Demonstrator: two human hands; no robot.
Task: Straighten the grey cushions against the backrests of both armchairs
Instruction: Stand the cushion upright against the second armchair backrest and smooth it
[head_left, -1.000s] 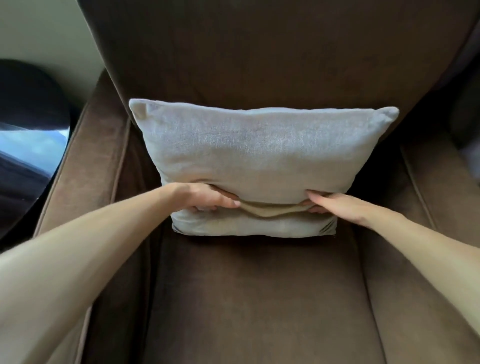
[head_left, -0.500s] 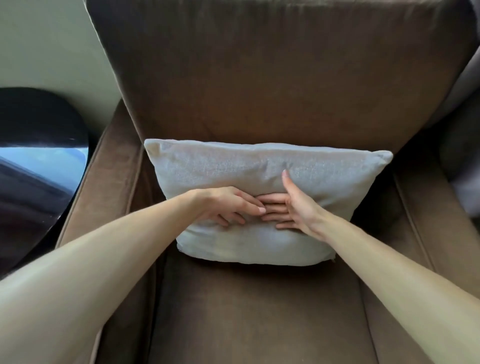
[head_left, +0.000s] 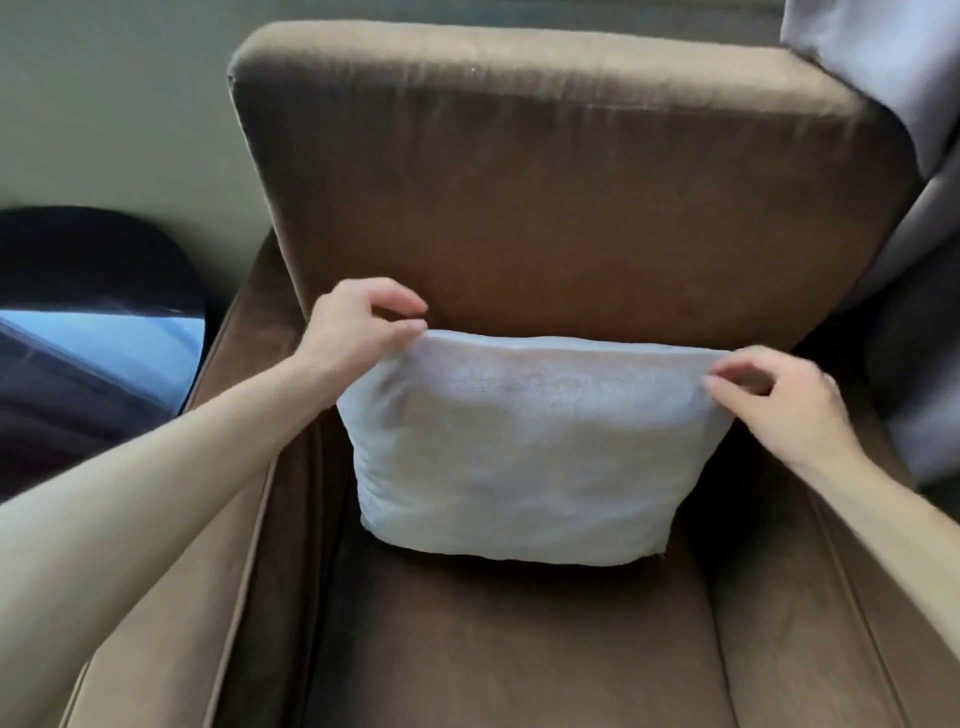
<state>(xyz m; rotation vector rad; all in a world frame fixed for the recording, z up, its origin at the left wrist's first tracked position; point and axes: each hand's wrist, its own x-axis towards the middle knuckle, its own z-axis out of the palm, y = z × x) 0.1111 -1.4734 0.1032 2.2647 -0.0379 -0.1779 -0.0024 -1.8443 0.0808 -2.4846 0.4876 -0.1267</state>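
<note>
Pinching soft grey cushion (head_left: 524, 447) corners: left hand (head_left: 353, 332), right hand (head_left: 779, 400).

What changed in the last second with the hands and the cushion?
Both hands left the cushion's lower front and went up to its top corners: left hand pinches the left corner, right hand the right. Cushion still stands on the seat against the backrest.

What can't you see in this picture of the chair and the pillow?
Head view only:
- Back of the grey cushion: its own front hides it, so contact with the backrest is unclear.
- Cushion's top corners: covered by the left hand and right hand.
- Right hand's grip: blurred.
- Second armchair: outside the picture.
- Armchair's front edge: cut off at the bottom.
</note>
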